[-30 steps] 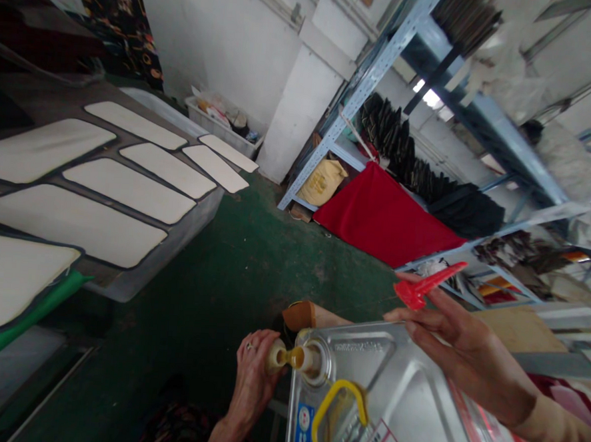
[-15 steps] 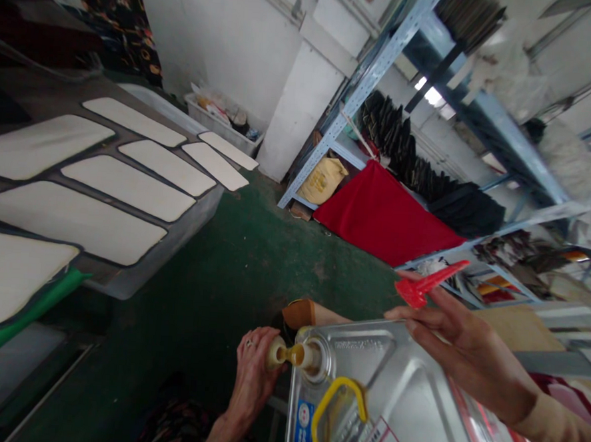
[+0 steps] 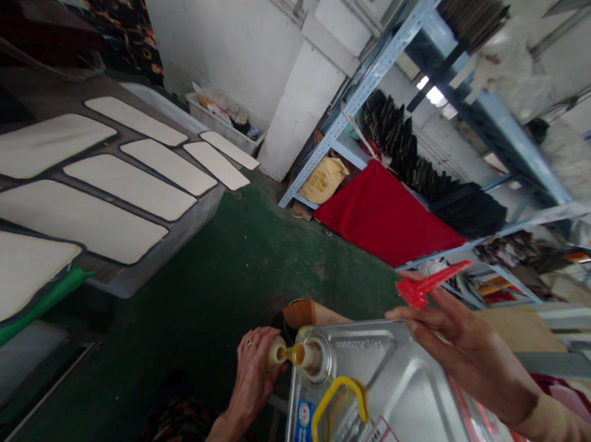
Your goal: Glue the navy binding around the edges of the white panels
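A silver metal can with a yellow handle is tipped toward the left. Amber liquid runs from its spout into the mouth of a small pale bottle. My left hand, with a ring on one finger, is wrapped round that bottle; most of its body is hidden. Between the fingers of my right hand sits a red pointed nozzle cap. The same hand rests against the can's upper edge.
At left, several pale, dark-edged panels lie on a grey bin, near green cloth. Blue metal shelves with a hanging red cloth stand at right. A small crate is by the wall. Below is green floor.
Hardly anything differs. The liquid keeps running between can and bottle, and both hands hold their places; the view has shifted very slightly.
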Tool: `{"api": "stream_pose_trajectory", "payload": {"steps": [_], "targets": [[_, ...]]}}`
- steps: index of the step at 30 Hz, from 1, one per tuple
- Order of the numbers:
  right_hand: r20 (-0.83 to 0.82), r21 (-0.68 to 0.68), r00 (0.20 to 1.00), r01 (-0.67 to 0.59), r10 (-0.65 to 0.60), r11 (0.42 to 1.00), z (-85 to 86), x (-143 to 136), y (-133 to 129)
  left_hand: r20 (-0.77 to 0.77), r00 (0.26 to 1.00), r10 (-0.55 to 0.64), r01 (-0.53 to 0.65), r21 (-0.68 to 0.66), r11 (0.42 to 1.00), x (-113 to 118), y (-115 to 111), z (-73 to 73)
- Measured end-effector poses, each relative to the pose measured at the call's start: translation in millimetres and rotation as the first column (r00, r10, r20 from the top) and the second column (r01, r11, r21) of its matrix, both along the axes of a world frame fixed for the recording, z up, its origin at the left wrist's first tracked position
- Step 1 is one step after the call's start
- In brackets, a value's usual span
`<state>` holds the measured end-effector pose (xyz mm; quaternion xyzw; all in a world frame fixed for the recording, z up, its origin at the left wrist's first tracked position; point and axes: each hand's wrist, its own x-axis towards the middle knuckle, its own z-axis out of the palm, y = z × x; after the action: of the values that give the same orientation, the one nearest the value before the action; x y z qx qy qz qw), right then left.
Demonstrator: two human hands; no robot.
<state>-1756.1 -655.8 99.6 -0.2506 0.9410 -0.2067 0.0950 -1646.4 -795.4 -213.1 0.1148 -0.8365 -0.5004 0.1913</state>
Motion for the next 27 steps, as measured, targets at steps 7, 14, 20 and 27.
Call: {"api": "stream_pose_trajectory", "payload": {"steps": [7,14,20,27], "targets": [[0.004,0.014,1.0,0.001,-0.001,1.0,0.3,0.6,-0.8,-0.001,1.0,-0.005,0.005,-0.012,1.0,0.6,-0.1,0.0],[0.016,-0.012,1.0,-0.002,0.003,1.0,-1.1,-0.7,1.3,-0.003,1.0,-0.004,0.004,-0.032,0.999,1.1,-1.2,1.3],[0.004,-0.017,1.0,-0.003,0.004,1.0,-0.6,-0.6,-0.3,-0.008,1.0,0.0,0.0,-0.056,0.998,2.3,-0.9,1.7],[-0.009,-0.025,1.0,-0.017,0.016,1.0,-1.5,-1.6,1.2,-0.001,1.0,0.009,-0.009,-0.071,0.997,0.8,-0.3,-2.0]]}}
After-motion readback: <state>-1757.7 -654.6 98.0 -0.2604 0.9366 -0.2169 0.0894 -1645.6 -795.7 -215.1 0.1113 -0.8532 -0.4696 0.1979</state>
